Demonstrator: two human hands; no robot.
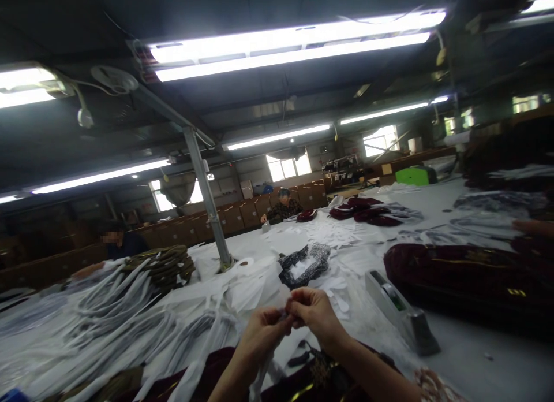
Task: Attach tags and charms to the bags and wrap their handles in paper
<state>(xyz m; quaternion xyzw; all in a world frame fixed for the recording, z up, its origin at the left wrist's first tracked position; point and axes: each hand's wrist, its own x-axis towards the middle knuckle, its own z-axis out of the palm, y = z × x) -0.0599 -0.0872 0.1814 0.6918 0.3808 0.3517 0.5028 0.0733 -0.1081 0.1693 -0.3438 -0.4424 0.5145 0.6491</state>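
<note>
My left hand and my right hand meet low in the middle of the view, fingers pinched together on a small dark piece that I cannot make out. A white strip hangs down below my left hand. Under my forearms lies dark maroon fabric with gold trim. A grey tape dispenser stands on the white table just right of my right hand.
White strips are heaped on the left, with a stack of olive fabric behind. A maroon bundle lies at the right. A grey patterned piece lies ahead. A metal post rises from the table. Two people sit at the far edge.
</note>
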